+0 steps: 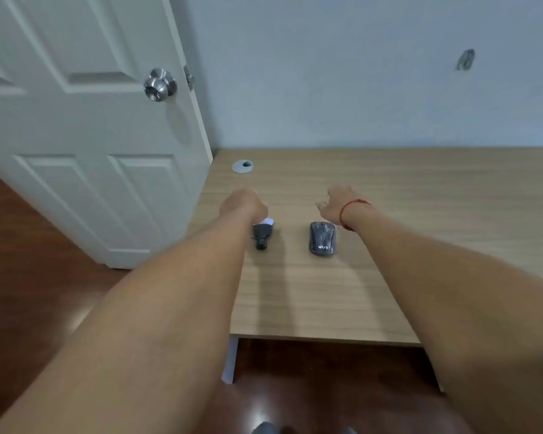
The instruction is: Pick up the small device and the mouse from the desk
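Both my bare arms reach out over a light wooden desk (389,277). My left hand (243,204) is curled into a fist, its fingers hidden behind its back. A small black gadget (261,234) with a round tip and a white end sticks out from under the fist toward me, and the hand appears to grip that white end. My right hand (336,204), with a red string on the wrist, hovers just beyond a dark grey computer mouse (322,238). Its thumb is spread to the left, its fingers are loose, and it holds nothing.
A white panelled door (91,145) with a steel knob (160,85) stands ajar at the desk's left edge. A grey cable grommet (242,166) sits at the desk's back left corner. A pale blue wall runs behind. Dark wooden floor lies to the left and below.
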Action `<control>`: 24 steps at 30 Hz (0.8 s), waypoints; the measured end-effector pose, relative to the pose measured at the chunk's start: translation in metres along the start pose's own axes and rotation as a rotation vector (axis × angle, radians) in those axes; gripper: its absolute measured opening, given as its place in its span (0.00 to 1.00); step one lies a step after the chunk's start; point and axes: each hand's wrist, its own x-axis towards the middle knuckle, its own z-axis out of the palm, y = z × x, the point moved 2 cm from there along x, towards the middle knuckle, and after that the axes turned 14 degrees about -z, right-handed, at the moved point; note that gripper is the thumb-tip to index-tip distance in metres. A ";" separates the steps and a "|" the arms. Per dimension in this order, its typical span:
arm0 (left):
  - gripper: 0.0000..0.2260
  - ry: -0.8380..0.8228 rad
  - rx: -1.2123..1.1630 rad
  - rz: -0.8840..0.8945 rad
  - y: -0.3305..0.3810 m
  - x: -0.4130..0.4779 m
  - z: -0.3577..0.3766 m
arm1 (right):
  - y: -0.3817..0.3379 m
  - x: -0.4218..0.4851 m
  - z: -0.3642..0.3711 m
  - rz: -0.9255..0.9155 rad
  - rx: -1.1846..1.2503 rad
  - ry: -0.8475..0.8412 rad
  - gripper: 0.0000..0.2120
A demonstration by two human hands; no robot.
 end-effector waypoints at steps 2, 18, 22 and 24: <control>0.18 -0.025 0.023 -0.036 -0.004 0.005 0.022 | 0.012 0.001 0.018 0.018 -0.030 -0.008 0.20; 0.18 0.512 -0.411 -0.094 -0.028 0.036 0.144 | 0.057 0.022 0.117 -0.042 0.003 0.289 0.33; 0.12 0.583 -0.549 0.050 -0.033 0.020 0.155 | 0.057 -0.002 0.145 -0.121 0.082 0.424 0.34; 0.11 0.574 -0.643 0.096 -0.035 0.014 0.156 | 0.057 -0.015 0.152 -0.165 0.104 0.439 0.32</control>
